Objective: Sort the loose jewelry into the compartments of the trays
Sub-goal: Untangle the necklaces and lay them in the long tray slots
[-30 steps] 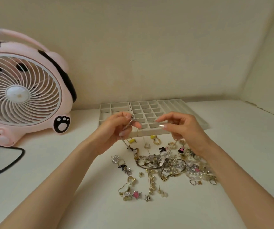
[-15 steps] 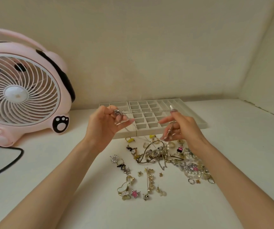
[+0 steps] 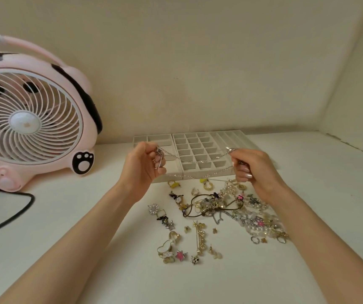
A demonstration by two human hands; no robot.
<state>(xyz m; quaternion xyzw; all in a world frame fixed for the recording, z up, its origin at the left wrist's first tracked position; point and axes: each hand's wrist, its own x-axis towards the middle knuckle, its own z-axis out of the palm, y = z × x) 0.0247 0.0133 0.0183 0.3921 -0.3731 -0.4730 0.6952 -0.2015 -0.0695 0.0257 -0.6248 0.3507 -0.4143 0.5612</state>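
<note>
Head view: I note left hand (image 3: 142, 166) and right hand (image 3: 255, 170) each pinching one end of a chain (image 3: 198, 161) (silver, sagging) over the trays (image 3: 149, 137). Loose pile (image 3: 220, 207) lies just in front.

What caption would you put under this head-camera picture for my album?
Left hand and right hand hold a silver chain stretched over the trays, above the jewelry pile.

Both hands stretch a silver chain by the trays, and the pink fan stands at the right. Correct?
No. The head view shows the pink fan at the left; the left hand and right hand do stretch the silver chain by the trays.
</note>
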